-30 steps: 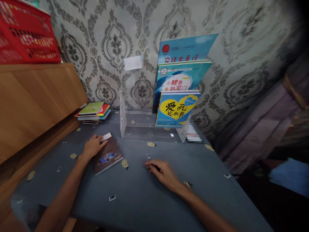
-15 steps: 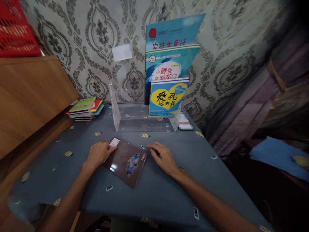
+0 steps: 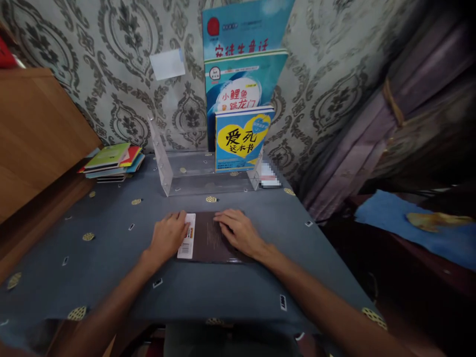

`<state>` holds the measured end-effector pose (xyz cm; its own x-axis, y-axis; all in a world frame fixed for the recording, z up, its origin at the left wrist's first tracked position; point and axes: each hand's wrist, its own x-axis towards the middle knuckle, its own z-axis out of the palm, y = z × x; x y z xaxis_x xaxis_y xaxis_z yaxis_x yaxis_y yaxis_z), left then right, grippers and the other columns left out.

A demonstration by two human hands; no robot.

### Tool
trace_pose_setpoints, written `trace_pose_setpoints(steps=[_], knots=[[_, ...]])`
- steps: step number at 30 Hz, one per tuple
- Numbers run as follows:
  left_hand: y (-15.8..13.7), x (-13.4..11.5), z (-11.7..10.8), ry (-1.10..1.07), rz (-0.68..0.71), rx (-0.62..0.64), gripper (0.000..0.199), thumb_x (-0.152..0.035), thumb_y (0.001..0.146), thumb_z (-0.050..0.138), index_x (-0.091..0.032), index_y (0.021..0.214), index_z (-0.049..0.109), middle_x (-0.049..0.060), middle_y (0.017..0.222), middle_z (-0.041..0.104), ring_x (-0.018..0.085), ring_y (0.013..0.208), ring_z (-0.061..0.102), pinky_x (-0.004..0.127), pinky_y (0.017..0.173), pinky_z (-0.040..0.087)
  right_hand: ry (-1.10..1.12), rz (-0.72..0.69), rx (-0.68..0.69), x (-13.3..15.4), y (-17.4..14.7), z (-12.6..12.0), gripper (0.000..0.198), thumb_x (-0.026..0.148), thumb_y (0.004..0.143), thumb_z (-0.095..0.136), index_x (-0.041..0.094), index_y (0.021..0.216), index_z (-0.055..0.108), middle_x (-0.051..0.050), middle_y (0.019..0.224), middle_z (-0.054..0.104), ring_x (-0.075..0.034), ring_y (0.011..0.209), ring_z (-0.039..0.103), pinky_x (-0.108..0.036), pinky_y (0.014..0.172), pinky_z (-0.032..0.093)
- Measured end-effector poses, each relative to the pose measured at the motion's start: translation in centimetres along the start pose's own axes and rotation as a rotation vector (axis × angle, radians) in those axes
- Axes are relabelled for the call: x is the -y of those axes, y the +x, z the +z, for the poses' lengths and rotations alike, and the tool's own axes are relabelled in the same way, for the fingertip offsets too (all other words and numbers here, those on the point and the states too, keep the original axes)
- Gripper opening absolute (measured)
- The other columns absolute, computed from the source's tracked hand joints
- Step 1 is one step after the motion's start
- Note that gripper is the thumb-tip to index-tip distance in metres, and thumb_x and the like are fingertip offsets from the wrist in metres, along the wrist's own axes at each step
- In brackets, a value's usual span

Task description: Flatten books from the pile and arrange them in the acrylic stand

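Note:
A thin dark brown book [image 3: 205, 240] lies flat on the cloth-covered table [image 3: 238, 292], its long side roughly level with the front edge. A white strip with a barcode [image 3: 186, 250] runs down its left end. My left hand [image 3: 169, 233] is closed at that end, its fingertips against the strip and the edge. Resting over the right part of the cover is my right hand [image 3: 238, 233], fingers stretched out and slightly bent. It hides the cover's right side.
Behind the book stands a clear acrylic rack [image 3: 165, 171]; a blue-and-yellow book [image 3: 243, 144] and taller teal books [image 3: 249, 74] stand at its right. Several stacked books [image 3: 111, 161] lie at the back left, beside a wooden cabinet [image 3: 40, 134]. A blue cloth [image 3: 386, 213] is at right.
The brown book has turned from slanted to straight, and a different printed side or part faces up. My right hand has come from beside it onto its cover. The camera view has shifted.

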<state>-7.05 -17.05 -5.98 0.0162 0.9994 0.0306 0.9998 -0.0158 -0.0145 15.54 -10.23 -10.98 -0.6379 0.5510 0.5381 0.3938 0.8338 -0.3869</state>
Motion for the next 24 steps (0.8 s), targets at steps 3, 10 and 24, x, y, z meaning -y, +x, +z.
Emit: trace_pose_setpoints(steps=[3, 10, 24], knots=[[0.7, -1.2, 1.2, 0.015, 0.219, -0.156, 0.019, -0.023, 0.098, 0.049, -0.019, 0.11, 0.062, 0.012, 0.115, 0.066, 0.027, 0.108, 0.063, 0.039, 0.086, 0.052, -0.014, -0.078, 0.089, 0.6, -0.1, 0.4, 0.029, 0.016, 0.097, 0.049, 0.017, 0.119, 0.068, -0.014, 0.124, 0.07, -0.025, 0.117, 0.063, -0.046, 0.099, 0.051], [1.9, -1.3, 4.6, -0.143, 0.386, -0.231, 0.035, -0.019, 0.101, 0.038, -0.019, 0.129, 0.058, 0.012, 0.131, 0.064, 0.025, 0.122, 0.06, 0.044, 0.105, 0.048, -0.027, 0.007, 0.224, 1.2, 0.1, -0.1, 0.036, 0.02, 0.097, 0.051, 0.015, 0.131, 0.062, -0.016, 0.138, 0.063, -0.026, 0.13, 0.057, -0.05, 0.113, 0.04], [-0.1, -1.5, 5.8, -0.181, 0.366, -0.281, 0.044, -0.038, 0.101, 0.044, -0.016, 0.137, 0.055, 0.016, 0.148, 0.053, 0.03, 0.137, 0.051, 0.05, 0.112, 0.045, -0.218, 0.259, 0.242, 1.7, -0.1, -1.4, 0.041, 0.027, 0.098, 0.054, 0.013, 0.136, 0.06, -0.015, 0.139, 0.062, -0.029, 0.126, 0.057, -0.048, 0.109, 0.043]])
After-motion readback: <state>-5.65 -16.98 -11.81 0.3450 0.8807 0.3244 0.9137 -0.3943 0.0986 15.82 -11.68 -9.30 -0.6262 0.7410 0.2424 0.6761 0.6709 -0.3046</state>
